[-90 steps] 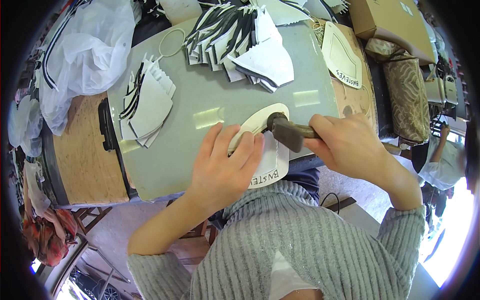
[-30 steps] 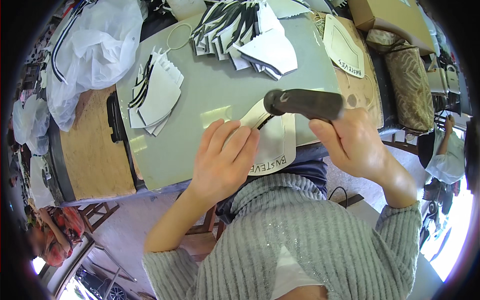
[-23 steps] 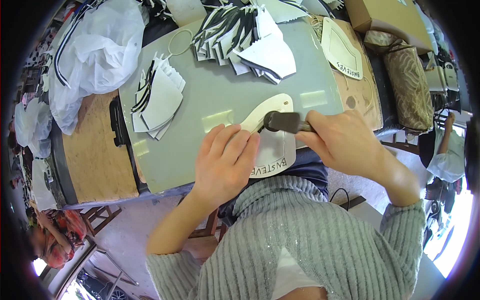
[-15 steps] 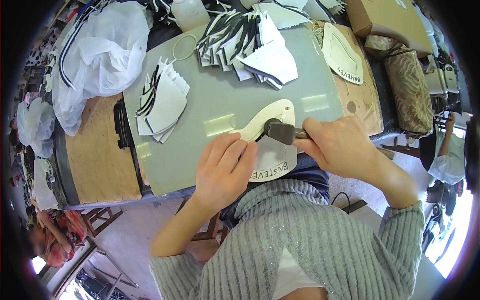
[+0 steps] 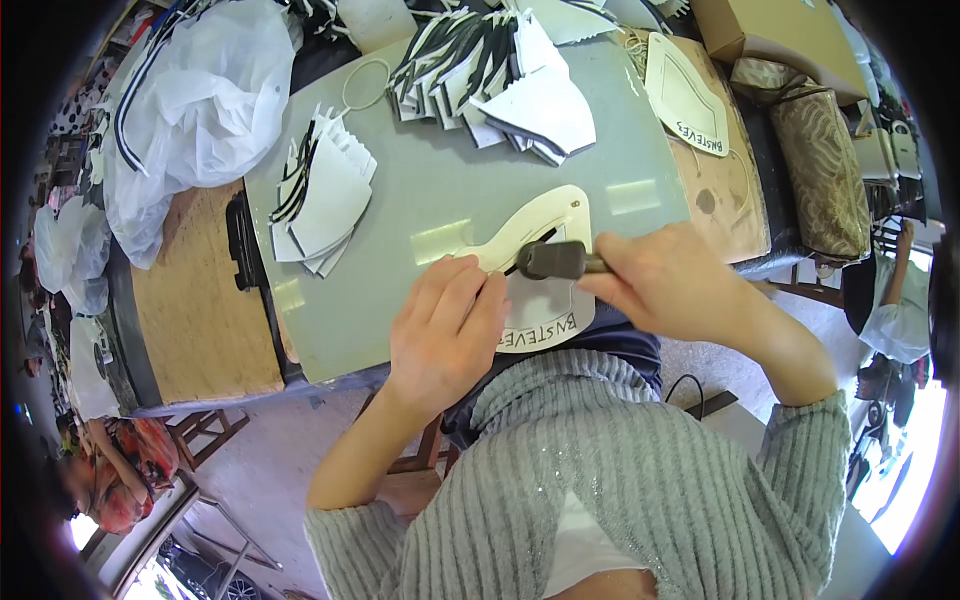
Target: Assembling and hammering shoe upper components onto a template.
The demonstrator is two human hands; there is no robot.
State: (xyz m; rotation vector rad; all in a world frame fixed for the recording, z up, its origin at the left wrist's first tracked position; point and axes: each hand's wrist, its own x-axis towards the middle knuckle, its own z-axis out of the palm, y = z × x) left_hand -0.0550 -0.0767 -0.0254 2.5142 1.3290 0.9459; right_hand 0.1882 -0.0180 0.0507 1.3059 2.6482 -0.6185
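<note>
My right hand grips the handle of a hammer with a dark head. The head sits low over the middle of a cream template with a curved outline and black lettering along its near edge. Whether the head touches the work I cannot tell. A white piece with a black strip shows inside the template's opening, partly covered by the hammer. My left hand holds the template's left side, its fingertips bent down close to the hammer head. Its thumb is hidden.
Beneath lies a grey-green board. Fanned white pieces with black strips form a large stack and a smaller stack. A second template rests at the right, near a patterned pouch. A plastic bag stands far left.
The hammer head has shifted slightly left and nearer to me, showing more of the black strip behind it. My left hand still holds the template.
</note>
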